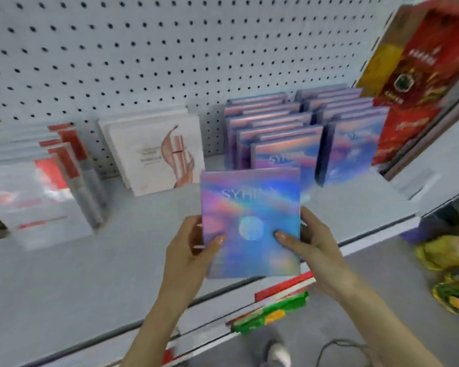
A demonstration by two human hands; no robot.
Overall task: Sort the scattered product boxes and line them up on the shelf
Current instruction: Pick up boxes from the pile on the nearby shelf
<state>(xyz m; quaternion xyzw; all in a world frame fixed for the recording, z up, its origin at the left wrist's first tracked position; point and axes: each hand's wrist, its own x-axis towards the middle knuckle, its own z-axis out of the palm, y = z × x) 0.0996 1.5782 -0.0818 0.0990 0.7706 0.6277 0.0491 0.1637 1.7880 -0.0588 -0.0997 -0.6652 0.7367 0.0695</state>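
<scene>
Shelf [77, 274] contents, along the back edge: red-and-white boxes [51, 181] at the left end, white boxes [154, 152] with a lipstick print at the middle, and holographic boxes [284, 133] in two upright rows right of middle. A tall red box [419, 88] leans at the right end.

Bare surface runs along the whole front edge, widest toward the left front corner.

I see the held box [251, 221] above the front part, in line with the left holographic row, its face toward the camera. The left hand [188, 250] and right hand [313, 247] each hold a lower side in a pinching grip, thumb on the face. The face is iridescent pink-blue sky with a pale disc; the lettering starts "SYH", the rest blurred.
</scene>
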